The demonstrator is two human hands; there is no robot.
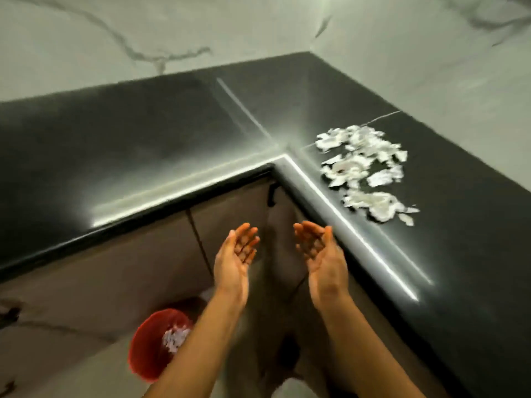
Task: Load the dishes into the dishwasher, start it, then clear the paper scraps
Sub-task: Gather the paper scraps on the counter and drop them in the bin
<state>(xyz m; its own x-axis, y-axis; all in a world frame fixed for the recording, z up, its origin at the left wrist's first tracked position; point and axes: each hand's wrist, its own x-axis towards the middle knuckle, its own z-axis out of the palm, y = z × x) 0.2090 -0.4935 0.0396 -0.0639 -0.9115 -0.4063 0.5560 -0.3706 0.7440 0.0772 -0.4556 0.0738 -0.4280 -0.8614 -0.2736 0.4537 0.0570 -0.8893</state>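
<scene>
Both forearms reach forward with left hand (236, 252) and right hand (321, 252) cupped, palms up and empty, seemingly ready to scoop the paper scraps (365, 170) off the black worktop (172, 133) into the red bin (149, 346).

Black L-shaped countertop (138, 145) meets veined marble wall (258, 27); brown cabinet doors (120, 271) below.
</scene>
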